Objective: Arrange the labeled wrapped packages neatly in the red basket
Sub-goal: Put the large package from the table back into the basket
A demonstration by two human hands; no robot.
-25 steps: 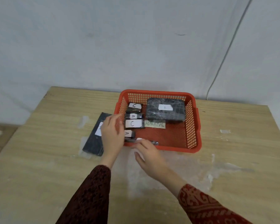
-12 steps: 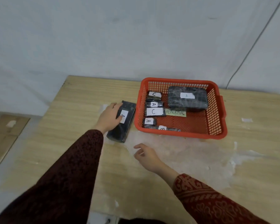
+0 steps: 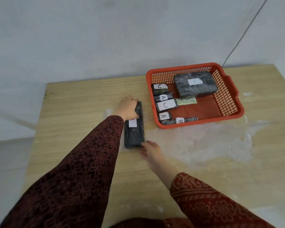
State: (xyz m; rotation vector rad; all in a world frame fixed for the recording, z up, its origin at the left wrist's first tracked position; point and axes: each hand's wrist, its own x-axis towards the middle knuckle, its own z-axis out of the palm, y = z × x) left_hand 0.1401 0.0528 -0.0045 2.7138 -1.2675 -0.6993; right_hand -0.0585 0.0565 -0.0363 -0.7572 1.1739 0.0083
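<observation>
A long black wrapped package point(image 3: 134, 130) with a white label lies on the wooden table, left of the red basket point(image 3: 235, 96). My left hand point(image 3: 127, 108) grips its far end. My right hand point(image 3: 150, 151) touches its near end with the fingertips. Inside the basket, along the left wall, lie small black packages labelled C point(image 3: 160, 89), A point(image 3: 163, 97), C point(image 3: 165, 105) and A point(image 3: 164, 116). A thin one labelled B point(image 3: 179, 120) lies along the front wall. A big package labelled A point(image 3: 195, 83) sits at the back, above a green "ABNORMAL" tag point(image 3: 186, 101).
The table point(image 3: 72, 104) has whitish smears point(image 3: 204, 142) in front of the basket. Its left edge drops to the floor, and a white wall stands behind it. A thin cable point(image 3: 243, 33) runs down the wall at the right.
My left hand left the basket edge and took hold of the black package on the table. My right hand came forward to its near end. The view swung left.
</observation>
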